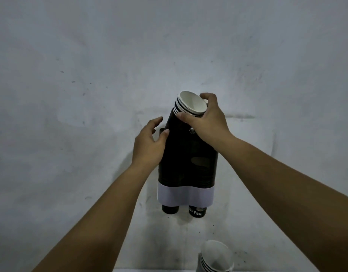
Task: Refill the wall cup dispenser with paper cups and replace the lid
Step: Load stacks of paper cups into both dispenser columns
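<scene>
Head view: right hand grips tilted black cup stack (white rims); left hand, fingers relaxed, touches it; dispenser top hidden.

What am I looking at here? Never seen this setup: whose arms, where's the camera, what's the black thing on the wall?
No robot here: a person's two bare arms, filmed by one wide-angle camera worn on their head, looking forward and down. The dark, see-through two-column cup dispenser with a white band hangs on the grey wall; a black paper cup pokes out under each column. The right hand has a grip around the top of a tilted stack of black paper cups with white insides, feeding it into the dispenser's left column. The left hand rests open against the dispenser's side. Another cup stack waits at bottom right. No lid is visible.
</scene>
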